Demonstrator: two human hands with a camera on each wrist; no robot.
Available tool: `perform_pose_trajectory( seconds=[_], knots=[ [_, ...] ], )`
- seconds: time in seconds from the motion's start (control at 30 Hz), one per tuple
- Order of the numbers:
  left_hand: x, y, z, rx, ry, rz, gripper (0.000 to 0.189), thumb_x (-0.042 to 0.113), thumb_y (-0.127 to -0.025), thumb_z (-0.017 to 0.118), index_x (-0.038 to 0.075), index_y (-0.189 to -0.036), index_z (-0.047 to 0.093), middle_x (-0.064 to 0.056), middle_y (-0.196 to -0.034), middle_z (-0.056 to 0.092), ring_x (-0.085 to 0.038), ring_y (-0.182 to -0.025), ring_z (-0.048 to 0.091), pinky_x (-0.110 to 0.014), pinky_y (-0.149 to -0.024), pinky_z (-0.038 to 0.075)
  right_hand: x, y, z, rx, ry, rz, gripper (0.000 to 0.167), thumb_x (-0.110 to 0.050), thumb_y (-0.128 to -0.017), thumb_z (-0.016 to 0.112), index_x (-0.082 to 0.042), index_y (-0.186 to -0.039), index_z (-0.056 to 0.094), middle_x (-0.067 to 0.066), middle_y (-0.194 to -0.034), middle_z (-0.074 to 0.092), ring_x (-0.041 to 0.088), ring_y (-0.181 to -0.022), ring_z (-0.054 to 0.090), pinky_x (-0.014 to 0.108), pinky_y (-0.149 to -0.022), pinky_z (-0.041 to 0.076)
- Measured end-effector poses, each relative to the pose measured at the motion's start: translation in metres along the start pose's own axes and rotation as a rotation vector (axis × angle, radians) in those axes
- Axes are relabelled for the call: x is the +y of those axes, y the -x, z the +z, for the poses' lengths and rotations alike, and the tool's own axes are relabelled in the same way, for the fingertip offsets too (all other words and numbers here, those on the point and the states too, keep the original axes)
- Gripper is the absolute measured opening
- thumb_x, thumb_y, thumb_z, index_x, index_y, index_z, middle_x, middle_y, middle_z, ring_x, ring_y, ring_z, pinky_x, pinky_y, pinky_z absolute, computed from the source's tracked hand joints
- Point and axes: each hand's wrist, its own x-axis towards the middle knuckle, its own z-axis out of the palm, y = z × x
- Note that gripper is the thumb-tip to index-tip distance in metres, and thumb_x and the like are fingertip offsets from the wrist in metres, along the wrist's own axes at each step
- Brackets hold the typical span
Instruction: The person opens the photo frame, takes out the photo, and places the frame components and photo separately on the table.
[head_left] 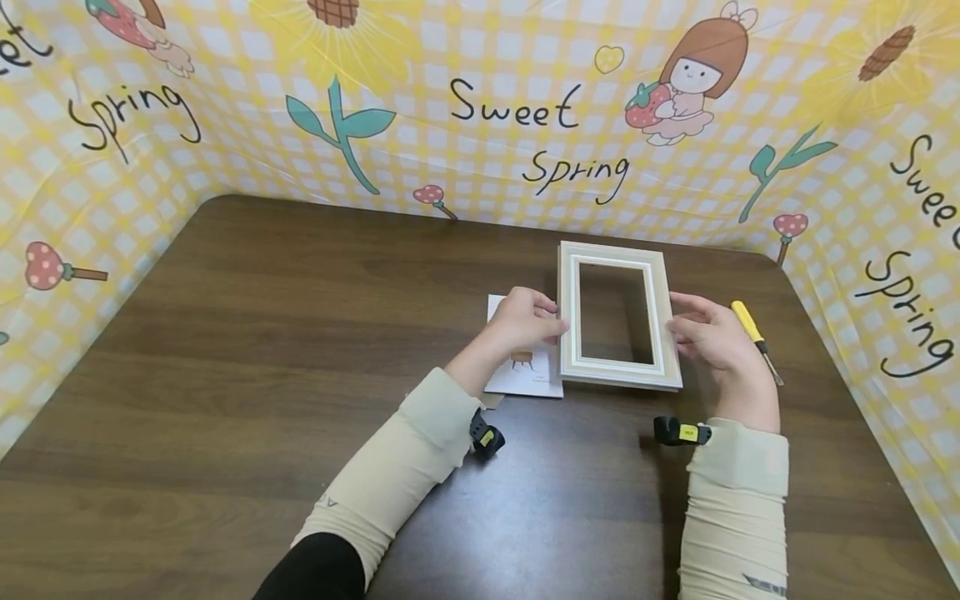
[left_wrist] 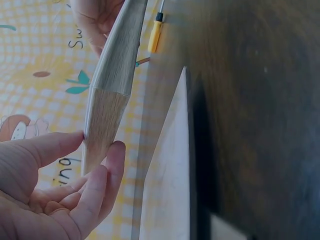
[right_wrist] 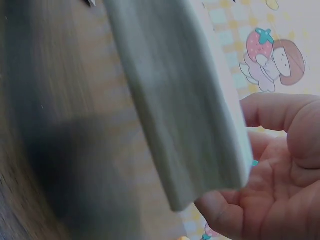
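A cream picture frame (head_left: pixel 618 372) with an open middle is held above the table between both hands. My left hand (head_left: pixel 525 318) pinches its left side; in the left wrist view the thumb is on one face and the fingers (left_wrist: pixel 116 160) are on the other. On the opposite side, my right hand (head_left: pixel 708 333) grips the frame's right edge, its thumb and fingers around the moulding (right_wrist: pixel 175 95). Under my left hand lies a white sheet (head_left: pixel 525 382) with a small printed picture, partly covered by the hand and frame.
A yellow-handled screwdriver (head_left: pixel 748 322) lies right of my right hand. The corner of a brownish flat piece (head_left: pixel 492 402) pokes out below the white sheet. A yellow checked cloth (head_left: pixel 480 50) stands around the back and sides of the dark wooden table (head_left: pixel 300 317).
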Motion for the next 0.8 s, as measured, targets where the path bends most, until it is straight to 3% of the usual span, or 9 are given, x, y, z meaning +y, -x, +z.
perform_pose_trajectory(
  seconds=[0.17, 0.4, 0.8],
  knots=[
    [0.002, -0.004, 0.01, -0.011, -0.017, -0.013, 0.04, 0.019, -0.092, 0.072, 0.001, -0.126, 0.06, -0.012, -0.107, 0.075, -0.022, -0.093, 0.074, -0.032, -0.079, 0.052, 0.008, -0.002, -0.007, 0.007, -0.007, -0.006, 0.06, -0.011, -0.101, 0.051, -0.008, -0.156, 0.027, -0.018, -0.087, 0.056, -0.001, -0.074, 0.055, 0.018, -0.068, 0.051],
    [0.004, -0.011, 0.026, -0.011, -0.07, 0.02, 0.039, 0.015, -0.09, 0.073, 0.0, -0.124, 0.062, -0.01, -0.097, 0.077, -0.019, -0.088, 0.073, -0.031, -0.085, 0.052, 0.017, 0.0, -0.016, 0.023, -0.011, 0.0, 0.059, -0.011, -0.102, 0.048, -0.005, -0.156, 0.025, -0.019, -0.086, 0.054, -0.002, -0.072, 0.053, 0.015, -0.066, 0.051],
    [0.005, -0.014, 0.046, 0.002, -0.17, -0.031, 0.038, 0.018, -0.09, 0.072, 0.002, -0.124, 0.063, -0.005, -0.087, 0.077, -0.018, -0.091, 0.071, -0.034, -0.092, 0.052, 0.03, -0.003, -0.018, 0.044, 0.027, 0.075, 0.058, -0.012, -0.102, 0.049, -0.005, -0.156, 0.028, -0.015, -0.093, 0.054, 0.0, -0.078, 0.053, 0.018, -0.07, 0.049]
  ],
)
